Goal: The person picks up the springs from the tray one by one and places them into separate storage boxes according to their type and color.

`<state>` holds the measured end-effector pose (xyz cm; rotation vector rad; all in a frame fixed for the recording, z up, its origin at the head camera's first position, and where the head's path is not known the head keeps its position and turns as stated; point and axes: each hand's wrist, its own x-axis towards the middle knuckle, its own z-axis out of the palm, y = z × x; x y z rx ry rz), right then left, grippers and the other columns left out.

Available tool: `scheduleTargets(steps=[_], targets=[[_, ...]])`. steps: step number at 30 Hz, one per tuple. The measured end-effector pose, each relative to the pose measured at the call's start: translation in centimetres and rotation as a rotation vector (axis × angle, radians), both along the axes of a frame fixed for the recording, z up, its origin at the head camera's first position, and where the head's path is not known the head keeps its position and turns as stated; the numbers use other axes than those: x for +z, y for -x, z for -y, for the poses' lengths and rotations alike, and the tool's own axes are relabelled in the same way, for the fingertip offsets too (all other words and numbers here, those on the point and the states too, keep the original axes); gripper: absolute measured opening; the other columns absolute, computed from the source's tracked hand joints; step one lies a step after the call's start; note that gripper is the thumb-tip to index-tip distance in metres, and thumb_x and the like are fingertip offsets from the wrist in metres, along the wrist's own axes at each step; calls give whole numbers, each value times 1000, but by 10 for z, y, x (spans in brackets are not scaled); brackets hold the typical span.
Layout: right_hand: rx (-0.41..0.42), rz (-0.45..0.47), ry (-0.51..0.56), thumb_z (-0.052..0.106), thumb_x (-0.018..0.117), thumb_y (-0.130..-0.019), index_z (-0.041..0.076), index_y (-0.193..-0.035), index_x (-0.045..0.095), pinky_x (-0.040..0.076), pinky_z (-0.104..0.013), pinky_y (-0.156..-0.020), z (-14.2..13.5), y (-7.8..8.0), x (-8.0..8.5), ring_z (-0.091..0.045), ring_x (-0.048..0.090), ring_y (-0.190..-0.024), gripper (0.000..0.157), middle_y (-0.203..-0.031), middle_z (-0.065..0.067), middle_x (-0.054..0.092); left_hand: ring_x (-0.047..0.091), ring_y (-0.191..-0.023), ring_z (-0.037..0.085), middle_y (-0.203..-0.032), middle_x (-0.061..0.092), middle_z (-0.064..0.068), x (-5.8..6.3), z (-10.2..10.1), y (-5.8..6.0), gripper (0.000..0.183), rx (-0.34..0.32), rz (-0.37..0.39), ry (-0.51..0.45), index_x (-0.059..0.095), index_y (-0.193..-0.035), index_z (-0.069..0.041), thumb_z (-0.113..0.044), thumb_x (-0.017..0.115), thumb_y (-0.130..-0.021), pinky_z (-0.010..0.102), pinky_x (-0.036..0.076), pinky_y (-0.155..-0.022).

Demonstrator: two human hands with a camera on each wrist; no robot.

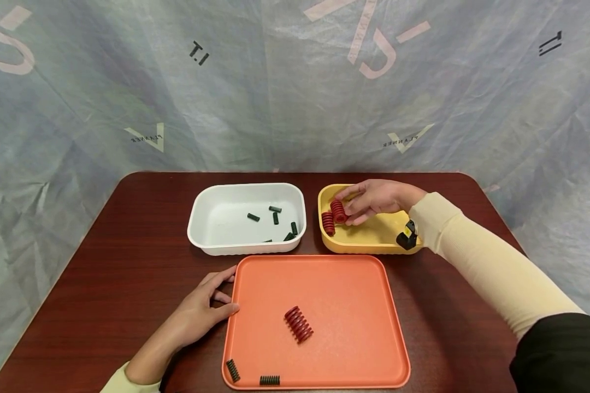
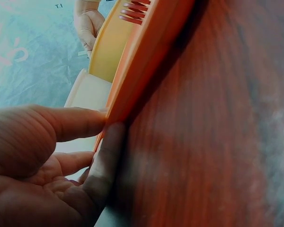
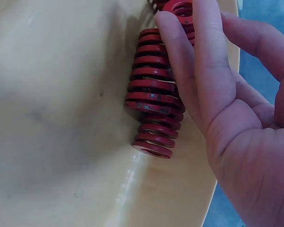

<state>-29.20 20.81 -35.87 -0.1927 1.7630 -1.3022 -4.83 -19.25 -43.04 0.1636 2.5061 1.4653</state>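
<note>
My right hand (image 1: 373, 199) reaches into the yellow bin (image 1: 373, 248), its thumb and fingers pinching a red coil spring (image 1: 338, 211). Another red spring (image 1: 328, 224) lies at the bin's left wall. In the right wrist view, red springs (image 3: 151, 73) lie under and beside the fingers (image 3: 210, 56), which partly hide them. My left hand (image 1: 196, 311) holds the left edge of the orange tray (image 1: 344, 284); in the left wrist view its fingertips meet at the rim. On the tray lie a larger red spring (image 1: 299, 325) and two small dark springs (image 1: 270, 380) near its front left corner.
A white bin (image 1: 211, 218) with several small dark springs (image 1: 275, 218) stands behind the tray, left of the yellow bin. All stand on a dark red-brown table (image 1: 128, 262). A grey printed sheet (image 1: 226, 109) hangs behind and at the sides.
</note>
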Motion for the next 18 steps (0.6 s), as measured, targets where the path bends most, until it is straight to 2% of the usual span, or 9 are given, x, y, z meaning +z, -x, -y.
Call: scheduleTargets(steps=[3,9,12,18], targets=[[-4,9,6,-10,53,-102,-5,-157,31,56,-45,-99,-2,-1,0,-41,66,-112,60,-130,-25,57,65,-99,15,-142,51,8,0,0,0,74,2,0,2,44,-156,-10,-11,80,-92,25,53,-83],[-4,-1,23,-10,55,-101,-5,-159,27,57,-43,-97,-6,-5,2,-43,63,-118,64,-143,-29,45,65,-99,15,-142,51,8,0,-1,-1,74,3,3,6,44,-156,-11,-11,80,-92,25,53,-83],[17,-20,36,-9,56,-100,-4,-160,25,57,-44,-97,-9,-8,7,-44,59,-124,67,-151,-31,39,65,-99,15,-142,51,8,0,-1,-1,74,1,5,3,44,-156,-11,-12,80,-92,25,53,-82],[39,-91,81,-6,60,-100,-1,-159,31,55,-50,-99,-13,-18,19,-37,61,-125,65,-160,-26,34,64,-99,15,-143,51,8,-1,-1,-2,74,-1,6,-8,43,-157,-10,-13,80,-92,25,54,-82]])
